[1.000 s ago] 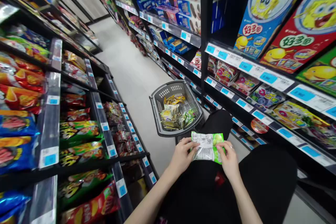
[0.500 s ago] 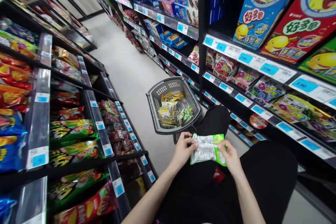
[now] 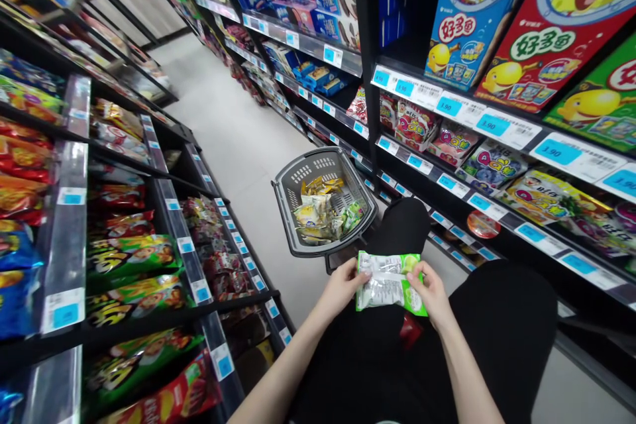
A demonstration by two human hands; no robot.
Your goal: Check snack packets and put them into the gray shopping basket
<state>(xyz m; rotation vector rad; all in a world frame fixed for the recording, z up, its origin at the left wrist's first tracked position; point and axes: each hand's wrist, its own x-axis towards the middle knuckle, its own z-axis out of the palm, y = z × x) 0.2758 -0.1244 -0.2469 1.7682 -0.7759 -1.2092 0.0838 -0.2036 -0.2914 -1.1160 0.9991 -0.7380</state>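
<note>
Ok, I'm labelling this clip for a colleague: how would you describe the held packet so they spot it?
Find the grey basket on the aisle floor. Just nearer the camera, left hand and right hand grip a packet. Unlike the basket's snacks, it is held, green-edged, white printed face.

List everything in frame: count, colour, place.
snack packet: one, green and silver-white, held between both hands over the lap
shopping basket: one, grey, on the aisle floor ahead
packets in basket: several, yellow, green, white
crisp bags: many, red, green, blue, left shelves
cartoon boxes: three, blue, red, green, top right shelf
candy bags: several, multicoloured, right middle shelf
price tags: many, blue on white, shelf edges
floor: one, pale grey, aisle
legs: black clothing, bottom of view
left hand: grips packet's left edge
right hand: grips packet's right edge
</note>
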